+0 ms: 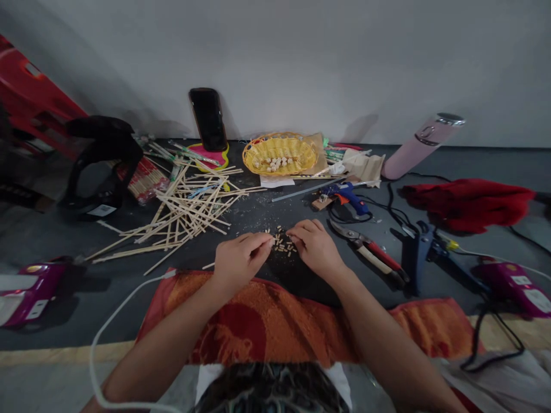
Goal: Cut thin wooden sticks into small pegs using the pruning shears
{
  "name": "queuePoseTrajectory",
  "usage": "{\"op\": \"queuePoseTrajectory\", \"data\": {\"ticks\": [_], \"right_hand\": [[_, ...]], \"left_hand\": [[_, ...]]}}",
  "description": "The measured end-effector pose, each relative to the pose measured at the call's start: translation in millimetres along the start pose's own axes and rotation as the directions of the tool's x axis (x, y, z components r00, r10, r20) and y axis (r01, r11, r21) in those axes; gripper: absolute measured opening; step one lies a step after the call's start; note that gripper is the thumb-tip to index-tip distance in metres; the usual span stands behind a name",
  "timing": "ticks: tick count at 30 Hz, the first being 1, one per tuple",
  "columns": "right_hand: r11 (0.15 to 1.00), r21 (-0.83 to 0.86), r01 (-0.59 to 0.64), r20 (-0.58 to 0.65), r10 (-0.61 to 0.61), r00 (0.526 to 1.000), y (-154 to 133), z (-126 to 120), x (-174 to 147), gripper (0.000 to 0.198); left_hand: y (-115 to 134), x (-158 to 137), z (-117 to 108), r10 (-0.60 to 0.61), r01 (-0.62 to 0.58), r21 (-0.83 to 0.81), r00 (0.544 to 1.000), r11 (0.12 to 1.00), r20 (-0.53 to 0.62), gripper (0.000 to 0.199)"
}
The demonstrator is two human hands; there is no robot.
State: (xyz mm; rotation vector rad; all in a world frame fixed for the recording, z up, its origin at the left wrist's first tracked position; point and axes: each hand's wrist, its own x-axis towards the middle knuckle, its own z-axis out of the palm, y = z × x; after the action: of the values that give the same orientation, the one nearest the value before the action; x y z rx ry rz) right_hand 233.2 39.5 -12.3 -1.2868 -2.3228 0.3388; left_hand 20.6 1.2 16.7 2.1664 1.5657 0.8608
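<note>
My left hand (pixel 241 257) is closed in a pinch at the middle of the dark table. A thin wooden stick (pixel 208 266) pokes out behind it, in line with a pale tip at its fingertips; the palm hides the part between. Facing it, my right hand (pixel 316 246) has its fingertips drawn together, and whatever is between them is too small to make out. Short cut stick pieces (pixel 282 248) lie scattered between both hands, with fine crumbs around them. Beyond them, a yellow woven basket (pixel 253 163) holds several small pale wooden clusters.
Long wooden sticks (pixel 189 215) form a loose pile at left. Pruning shears (pixel 374 255), a blue glue gun (pixel 350 198) and a red cloth (pixel 473 203) lie at right. A pink bottle (pixel 419 146) and a phone (pixel 209 119) stand near the wall. An orange towel (pixel 293 324) covers the front edge.
</note>
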Motion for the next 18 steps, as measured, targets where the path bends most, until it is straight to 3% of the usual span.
{"op": "queuePoseTrajectory", "data": {"ticks": [13, 18], "right_hand": [[0.999, -0.029, 0.028, 0.071, -0.026, 0.997, 4.2, 0.0, -3.9, 0.019], [1.000, 0.025, 0.014, -0.020, -0.013, 1.000, -5.4, -5.1, -0.9, 0.018]], "left_hand": [[-0.1, 0.3, -1.1, 0.017, -0.016, -0.020, 0.999, 1.000, 0.039, 0.023], [-2.9, 0.8, 1.1, 0.013, -0.011, -0.048, 0.999, 0.999, 0.031, 0.023]]}}
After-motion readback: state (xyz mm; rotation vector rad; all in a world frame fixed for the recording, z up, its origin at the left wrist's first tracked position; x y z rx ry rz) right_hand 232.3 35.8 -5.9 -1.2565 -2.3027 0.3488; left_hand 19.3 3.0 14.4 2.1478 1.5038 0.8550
